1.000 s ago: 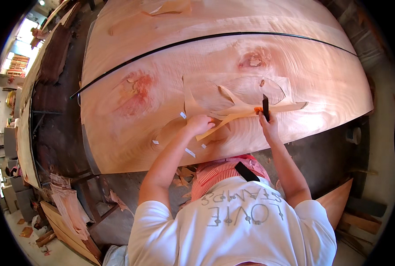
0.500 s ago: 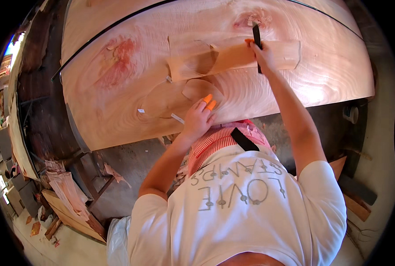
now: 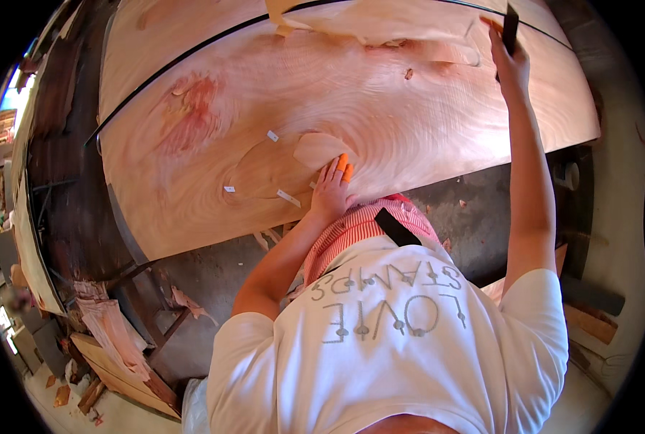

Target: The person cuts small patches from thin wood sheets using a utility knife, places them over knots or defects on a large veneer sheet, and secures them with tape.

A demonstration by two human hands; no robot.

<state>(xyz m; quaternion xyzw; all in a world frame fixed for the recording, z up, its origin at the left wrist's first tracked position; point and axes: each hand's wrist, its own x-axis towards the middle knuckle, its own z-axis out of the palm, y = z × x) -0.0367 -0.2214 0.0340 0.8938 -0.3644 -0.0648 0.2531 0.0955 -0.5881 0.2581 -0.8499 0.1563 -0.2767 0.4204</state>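
My left hand lies flat, with orange covers on two fingertips, on the large wood veneer sheet. Its fingertips touch the near edge of a pale rounded veneer patch. Stretched out to the far right, my right hand is closed round a flat black tool, whose kind I cannot make out. Beside its orange-covered fingertip is the end of a loose veneer piece, smeared by motion at the sheet's far side; whether the fingers still grip it, I cannot tell.
Small white tape pieces stick to the sheet around the patch. A dark cord crosses the sheet's far part. Reddish rough knots mark the wood. Veneer scraps hang below at left, and boards lean near the floor.
My right hand has swung away to the far right with the black tool. The loose veneer piece has moved from mid-sheet to the far side. My left hand stays by the patch, now flatter.
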